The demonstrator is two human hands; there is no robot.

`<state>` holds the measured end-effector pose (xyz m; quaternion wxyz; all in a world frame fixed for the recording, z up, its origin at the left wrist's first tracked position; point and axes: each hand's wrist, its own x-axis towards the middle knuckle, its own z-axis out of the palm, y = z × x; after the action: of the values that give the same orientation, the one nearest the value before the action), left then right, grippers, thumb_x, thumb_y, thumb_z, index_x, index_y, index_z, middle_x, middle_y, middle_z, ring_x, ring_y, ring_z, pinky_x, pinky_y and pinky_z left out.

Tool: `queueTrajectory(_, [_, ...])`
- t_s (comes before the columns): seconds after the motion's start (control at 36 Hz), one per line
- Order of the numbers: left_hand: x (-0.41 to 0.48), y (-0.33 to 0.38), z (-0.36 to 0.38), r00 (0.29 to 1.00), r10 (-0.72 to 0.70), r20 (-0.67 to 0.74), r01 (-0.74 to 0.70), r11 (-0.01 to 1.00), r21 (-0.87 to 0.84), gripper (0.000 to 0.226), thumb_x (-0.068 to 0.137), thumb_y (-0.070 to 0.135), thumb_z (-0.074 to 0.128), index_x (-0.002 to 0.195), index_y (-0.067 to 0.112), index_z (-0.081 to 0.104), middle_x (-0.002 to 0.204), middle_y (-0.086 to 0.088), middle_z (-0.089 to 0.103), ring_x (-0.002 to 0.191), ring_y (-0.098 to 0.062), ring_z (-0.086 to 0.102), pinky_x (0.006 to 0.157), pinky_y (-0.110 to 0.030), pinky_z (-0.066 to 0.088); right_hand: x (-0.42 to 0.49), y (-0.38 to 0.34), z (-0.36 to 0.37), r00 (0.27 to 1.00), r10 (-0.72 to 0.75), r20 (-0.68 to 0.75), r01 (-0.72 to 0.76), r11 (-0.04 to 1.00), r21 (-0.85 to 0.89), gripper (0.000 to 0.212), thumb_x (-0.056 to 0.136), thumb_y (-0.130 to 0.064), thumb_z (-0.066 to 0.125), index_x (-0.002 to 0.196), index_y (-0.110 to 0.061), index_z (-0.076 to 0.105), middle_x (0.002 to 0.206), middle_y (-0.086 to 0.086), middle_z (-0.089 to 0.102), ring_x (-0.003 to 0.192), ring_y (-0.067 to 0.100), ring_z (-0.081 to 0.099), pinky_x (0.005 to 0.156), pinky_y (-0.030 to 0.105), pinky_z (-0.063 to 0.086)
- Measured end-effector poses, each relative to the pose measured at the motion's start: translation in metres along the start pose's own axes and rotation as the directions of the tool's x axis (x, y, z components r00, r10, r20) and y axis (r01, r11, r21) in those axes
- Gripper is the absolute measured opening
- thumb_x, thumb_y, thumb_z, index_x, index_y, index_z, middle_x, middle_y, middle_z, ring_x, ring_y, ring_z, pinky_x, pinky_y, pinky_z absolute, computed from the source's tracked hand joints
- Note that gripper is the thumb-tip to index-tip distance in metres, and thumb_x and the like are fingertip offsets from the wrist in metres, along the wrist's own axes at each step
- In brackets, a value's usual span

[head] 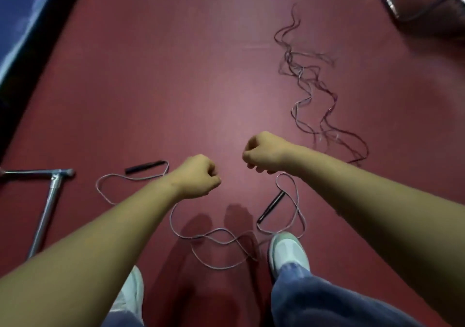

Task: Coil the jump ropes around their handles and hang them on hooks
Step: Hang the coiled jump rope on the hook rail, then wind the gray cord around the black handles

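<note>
The left hand [198, 175] and right hand [264, 151] are at mid-frame above the red floor [176, 87], each grip curled into a fist with nothing seen inside. The jump rope [297, 200] sprawls uncoiled on the floor beneath them (one black handle [147, 166] left of centre, the other handle [271, 205] lower, right of centre). A tangle of ropes [305, 74] lies at upper right.

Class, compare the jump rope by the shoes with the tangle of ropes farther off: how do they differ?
The jump rope is one pale cord in open loops; the tangle of ropes is several darker strands crossing. The jump rope shows two black grips; the tangle shows none. Both lie on the red floor.
</note>
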<state>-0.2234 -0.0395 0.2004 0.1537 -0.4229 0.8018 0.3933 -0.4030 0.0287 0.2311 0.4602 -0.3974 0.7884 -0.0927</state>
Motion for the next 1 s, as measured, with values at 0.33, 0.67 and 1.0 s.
queueTrajectory(0.33, [0.114, -0.169, 0.013, 0.951, -0.255, -0.176, 0.282, 0.947, 0.156, 0.015, 0.090, 0.008, 0.058, 0.093, 0.003, 0.071, 0.099, -0.023, 0.072, 0.098, -0.039, 0.066, 0.085, -0.038, 0.049, 0.138, 0.053, 0.115, 0.986, -0.023, 0.165, 0.059, 0.974, -0.217, 0.025, 0.087, -0.004, 0.057, 0.102, -0.012, 0.075, 0.106, 0.008, 0.074, 0.094, 0.023, 0.065, 0.078, 0.025, 0.049])
queueTrajectory(0.67, [0.176, -0.252, 0.065, 0.894, -0.337, -0.295, 0.371, 0.927, 0.064, 0.067, 0.081, -0.002, 0.065, 0.143, 0.002, 0.039, 0.148, -0.029, 0.034, 0.130, -0.051, 0.045, 0.115, -0.050, 0.036, 0.187, 0.099, 0.179, 0.994, -0.098, 0.057, 0.106, 0.982, -0.156, 0.043, 0.094, -0.015, 0.059, 0.136, -0.013, 0.057, 0.129, 0.012, 0.066, 0.120, 0.030, 0.060, 0.097, 0.028, 0.043])
queueTrajectory(1.0, [0.159, -0.260, 0.096, 0.904, -0.105, -0.414, 0.251, 0.915, 0.317, 0.028, 0.088, 0.013, 0.066, 0.083, -0.014, 0.064, 0.093, -0.034, 0.055, 0.087, -0.053, 0.059, 0.086, -0.056, 0.052, 0.174, 0.139, 0.192, 0.992, -0.065, 0.105, 0.101, 0.915, -0.391, 0.017, 0.084, -0.013, 0.061, 0.099, -0.017, 0.053, 0.110, 0.018, 0.056, 0.105, 0.042, 0.058, 0.088, 0.040, 0.050])
